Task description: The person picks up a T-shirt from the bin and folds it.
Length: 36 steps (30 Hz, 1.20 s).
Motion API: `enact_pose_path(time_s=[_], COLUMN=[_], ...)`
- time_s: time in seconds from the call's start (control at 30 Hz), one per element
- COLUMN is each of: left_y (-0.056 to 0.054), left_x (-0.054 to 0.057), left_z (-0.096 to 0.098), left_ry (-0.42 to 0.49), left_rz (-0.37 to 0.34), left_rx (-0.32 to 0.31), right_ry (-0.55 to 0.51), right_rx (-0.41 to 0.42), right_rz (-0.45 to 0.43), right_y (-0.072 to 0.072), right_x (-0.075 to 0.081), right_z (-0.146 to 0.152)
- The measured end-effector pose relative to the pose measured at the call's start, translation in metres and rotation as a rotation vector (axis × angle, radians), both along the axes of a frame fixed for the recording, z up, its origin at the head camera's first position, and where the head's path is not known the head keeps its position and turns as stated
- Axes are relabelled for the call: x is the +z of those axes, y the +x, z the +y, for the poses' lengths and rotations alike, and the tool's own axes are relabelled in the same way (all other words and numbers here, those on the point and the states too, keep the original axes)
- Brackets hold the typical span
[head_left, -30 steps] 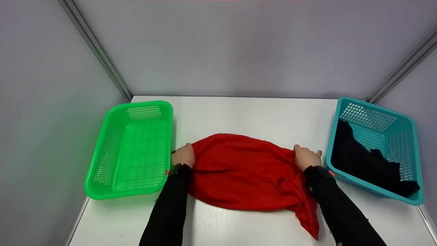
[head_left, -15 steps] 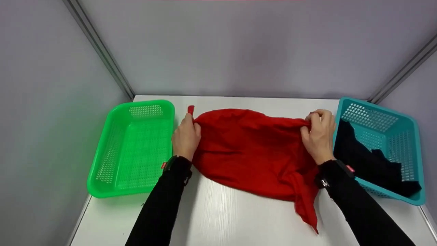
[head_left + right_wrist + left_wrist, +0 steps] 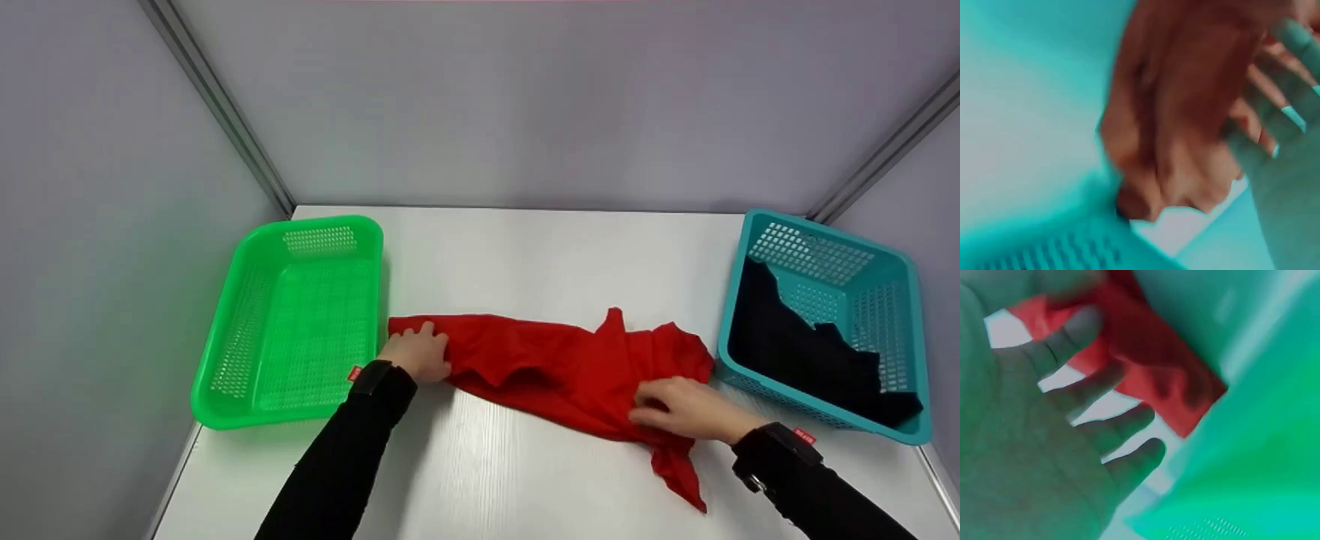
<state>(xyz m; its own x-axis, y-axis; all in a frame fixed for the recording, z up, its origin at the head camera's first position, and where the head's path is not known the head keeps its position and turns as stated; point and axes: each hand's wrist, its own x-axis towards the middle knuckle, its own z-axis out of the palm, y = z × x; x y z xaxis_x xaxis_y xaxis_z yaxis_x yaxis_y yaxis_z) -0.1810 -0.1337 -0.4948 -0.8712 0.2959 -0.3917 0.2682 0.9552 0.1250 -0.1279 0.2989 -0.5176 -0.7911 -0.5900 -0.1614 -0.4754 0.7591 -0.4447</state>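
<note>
A red cloth [image 3: 540, 367] lies folded into a long, rumpled strip on the white table, with one pointed end hanging toward the front right. My left hand [image 3: 417, 354] is over its left end; in the left wrist view that hand's fingers [image 3: 1123, 427] are spread and nearly straight above the red fabric. Over the right part of the cloth is my right hand [image 3: 686, 409], bent slightly at the fingers. The right wrist view, blurred, has these fingers [image 3: 1269, 107] apart with fabric behind them. Whether either hand touches the cloth is unclear.
A green plastic basket [image 3: 373, 300] stands close to the cloth's left end. On the right, a teal basket [image 3: 911, 337] holds black fabric [image 3: 810, 352]. Grey panels [image 3: 480, 105] rise behind and beside the white table [image 3: 480, 487].
Both hands lifted the red cloth's far edge away from the front, then brought it back over, so the cloth now lies narrower. Both hands have let go, the right moving nearer the front.
</note>
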Motion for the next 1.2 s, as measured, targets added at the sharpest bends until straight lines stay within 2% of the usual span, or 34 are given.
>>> enact_pose_path(time_s=[0.13,0.23,0.3,0.37,0.4,0.47,0.57,0.63,0.73,0.8,0.83,0.97,1.03,1.1,1.2], left_y=[-0.002,0.001,0.005,0.009,0.011,0.015,0.015,0.014,0.012,0.015,0.017,0.023,0.023,0.021,0.013], left_x=[-0.016,-0.020,-0.020,-0.019,-0.019,-0.022,-0.028,-0.028,-0.021,-0.020,-0.021,-0.038,-0.042,-0.037,-0.019], left_z=[0.006,0.009,0.011,0.012,0.013,0.014,0.014,0.014,0.015,0.016,0.016,0.019,0.017,0.014,0.009], left_ry=[0.037,0.024,-0.002,-0.038,-0.061,-0.121,-0.174,-0.166,-0.094,-0.062,-0.056,-0.101,-0.099,-0.052,0.073], left_rz=[0.046,0.000,-0.024,-0.026,-0.013,0.060,0.182,0.210,0.109,0.038,0.025,0.104,0.144,0.155,0.188], left_rx=[0.022,0.011,-0.013,-0.053,-0.085,-0.174,-0.272,-0.285,-0.226,-0.187,-0.182,-0.245,-0.263,-0.241,-0.168], right_ry=[-0.045,-0.015,0.017,0.032,0.023,-0.029,-0.177,-0.290,-0.418,-0.482,-0.512,-0.631,-0.707,-0.764,-0.822], right_rx=[-0.339,-0.462,-0.485,-0.489,-0.489,-0.504,-0.549,-0.579,-0.626,-0.664,-0.682,-0.727,-0.719,-0.723,-0.748], right_rz=[0.055,0.015,-0.019,0.000,0.031,0.125,0.316,0.450,0.568,0.578,0.569,0.488,0.437,0.399,0.396], right_y=[-0.019,-0.033,-0.040,-0.045,-0.047,-0.048,-0.048,-0.048,-0.049,-0.049,-0.049,-0.045,-0.044,-0.042,-0.041], right_x=[-0.007,-0.013,-0.019,-0.024,-0.027,-0.031,-0.030,-0.026,-0.011,0.001,0.007,0.026,0.033,0.040,0.052], right_z=[-0.022,-0.036,-0.043,-0.048,-0.050,-0.053,-0.054,-0.053,-0.049,-0.047,-0.046,-0.044,-0.045,-0.046,-0.046])
